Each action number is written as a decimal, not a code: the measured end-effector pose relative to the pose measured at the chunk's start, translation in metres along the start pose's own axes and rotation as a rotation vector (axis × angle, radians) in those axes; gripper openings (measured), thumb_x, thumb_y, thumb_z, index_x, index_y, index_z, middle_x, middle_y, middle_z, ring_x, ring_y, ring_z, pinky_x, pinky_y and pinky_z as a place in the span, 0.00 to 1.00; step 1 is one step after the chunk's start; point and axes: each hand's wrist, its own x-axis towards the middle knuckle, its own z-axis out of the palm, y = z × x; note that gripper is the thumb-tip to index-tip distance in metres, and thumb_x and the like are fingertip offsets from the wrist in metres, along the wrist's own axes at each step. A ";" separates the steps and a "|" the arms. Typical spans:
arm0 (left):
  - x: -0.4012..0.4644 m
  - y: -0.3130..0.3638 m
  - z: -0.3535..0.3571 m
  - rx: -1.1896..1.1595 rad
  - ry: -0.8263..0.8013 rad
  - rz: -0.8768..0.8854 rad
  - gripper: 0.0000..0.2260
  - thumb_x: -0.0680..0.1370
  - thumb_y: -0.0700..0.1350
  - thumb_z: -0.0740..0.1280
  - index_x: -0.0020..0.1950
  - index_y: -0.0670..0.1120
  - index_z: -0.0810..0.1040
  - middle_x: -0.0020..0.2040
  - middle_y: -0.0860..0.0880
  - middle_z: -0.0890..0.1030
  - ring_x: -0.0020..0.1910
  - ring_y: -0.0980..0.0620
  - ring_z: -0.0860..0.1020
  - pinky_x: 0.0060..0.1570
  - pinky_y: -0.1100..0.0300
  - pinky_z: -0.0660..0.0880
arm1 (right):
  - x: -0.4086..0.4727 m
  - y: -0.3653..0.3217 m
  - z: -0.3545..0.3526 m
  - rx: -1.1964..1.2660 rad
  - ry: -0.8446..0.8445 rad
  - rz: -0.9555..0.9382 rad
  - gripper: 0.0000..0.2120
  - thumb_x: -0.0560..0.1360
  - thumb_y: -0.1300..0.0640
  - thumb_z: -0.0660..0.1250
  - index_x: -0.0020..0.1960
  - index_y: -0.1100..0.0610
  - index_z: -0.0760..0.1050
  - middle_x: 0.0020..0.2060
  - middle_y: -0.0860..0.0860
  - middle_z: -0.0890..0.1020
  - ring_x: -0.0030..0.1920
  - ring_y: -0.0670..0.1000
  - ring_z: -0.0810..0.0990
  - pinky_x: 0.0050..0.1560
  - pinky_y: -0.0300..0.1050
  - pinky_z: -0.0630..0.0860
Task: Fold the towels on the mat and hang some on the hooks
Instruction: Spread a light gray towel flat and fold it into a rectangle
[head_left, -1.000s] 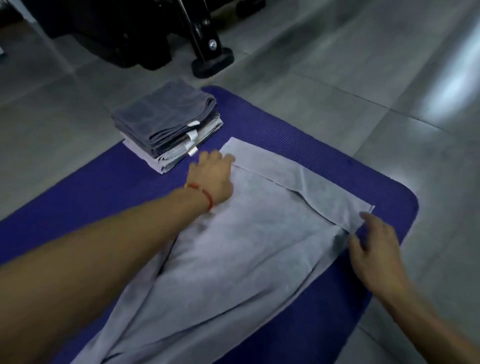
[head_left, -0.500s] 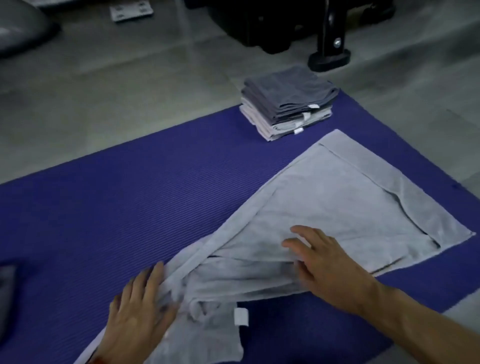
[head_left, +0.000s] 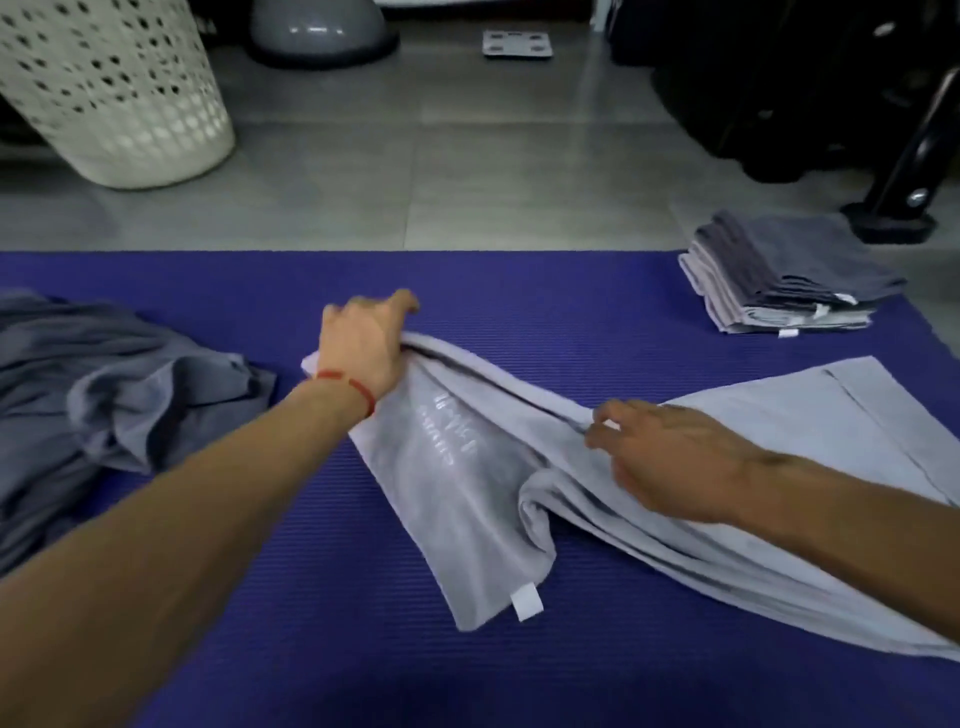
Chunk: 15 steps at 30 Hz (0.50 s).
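Observation:
A light grey towel (head_left: 810, 431) lies spread across the purple mat (head_left: 519, 291), bunched at its left end, with a white tag near the front. My left hand (head_left: 363, 345), with a red string on the wrist, grips the towel's far left corner. My right hand (head_left: 670, 457) lies on the towel's middle, fingers pinching a fold of its far edge. A stack of folded grey towels (head_left: 784, 280) sits at the mat's far right. A crumpled darker grey towel (head_left: 104, 400) lies on the mat at the left.
A white perforated laundry basket (head_left: 114, 88) stands on the tiled floor at the far left. A grey dome (head_left: 322, 31) and a flat scale (head_left: 517, 44) lie beyond. Black equipment with a foot (head_left: 893, 223) stands at the far right.
The view has swung left. My left hand has moved from the towel's near bunched end to its far left corner, and my right hand now pinches the far edge.

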 end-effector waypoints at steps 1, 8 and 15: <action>0.013 0.008 -0.003 0.014 0.025 -0.023 0.25 0.74 0.38 0.67 0.70 0.52 0.72 0.63 0.45 0.78 0.62 0.40 0.73 0.59 0.46 0.67 | -0.001 0.005 -0.013 -0.066 -0.033 -0.012 0.19 0.82 0.55 0.56 0.72 0.49 0.67 0.67 0.48 0.69 0.65 0.52 0.73 0.61 0.49 0.73; -0.140 0.062 0.073 -0.281 -0.200 -0.043 0.16 0.75 0.51 0.69 0.62 0.52 0.75 0.55 0.49 0.74 0.57 0.46 0.74 0.53 0.52 0.72 | 0.004 0.024 -0.064 -0.126 -0.201 0.046 0.16 0.84 0.53 0.53 0.70 0.46 0.68 0.65 0.45 0.70 0.62 0.50 0.76 0.55 0.50 0.76; -0.268 0.058 0.122 -0.336 -0.259 -0.372 0.20 0.65 0.73 0.62 0.38 0.57 0.71 0.42 0.56 0.69 0.42 0.51 0.71 0.41 0.52 0.71 | 0.038 -0.006 -0.033 -0.197 -0.419 -0.108 0.18 0.84 0.55 0.53 0.73 0.48 0.67 0.68 0.48 0.70 0.66 0.53 0.75 0.56 0.47 0.72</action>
